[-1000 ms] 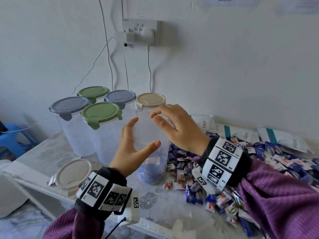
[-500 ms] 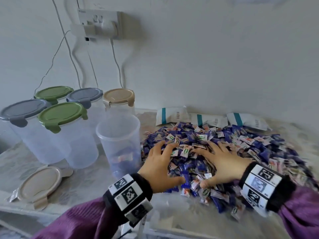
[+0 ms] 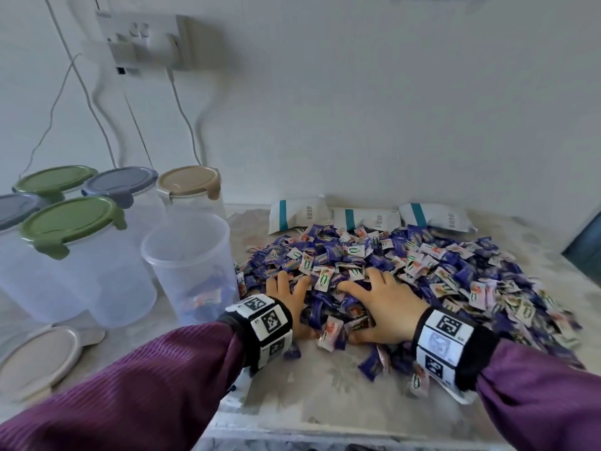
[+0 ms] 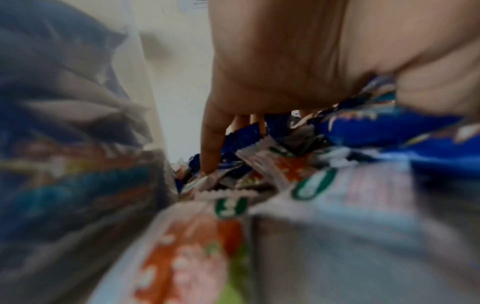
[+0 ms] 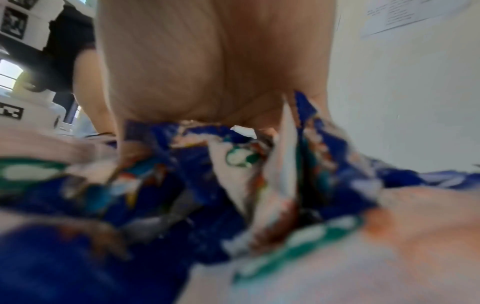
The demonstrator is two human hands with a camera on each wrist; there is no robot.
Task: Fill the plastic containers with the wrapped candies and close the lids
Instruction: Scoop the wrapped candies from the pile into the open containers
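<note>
Both hands have left the open container and now lie on the candy pile; half a second ago they were already there, and the fingers have since pushed deeper among the wrappers. Left hand [image 3: 292,299] rests palm down at the pile's near left edge, fingers spread and dug into the wrapped candies [image 3: 406,271]; whether any fingers close around candies cannot be told. Right hand [image 3: 383,304] lies just beside it, palm down, fingers spread wide over the wrappers, gripping nothing visibly. Both wrist views are blurred and show only palm against blue and white wrappers. Open container [image 3: 192,265] stands upright just left of the pile, lidless, with a few candies at its bottom. Its beige lid [image 3: 35,359] lies flat on the table [image 3: 325,385] to the near left. Five lidded containers [image 3: 81,255] stand behind and left of the open one. Three white packets [image 3: 367,218] lie against the wall behind the pile.
</note>
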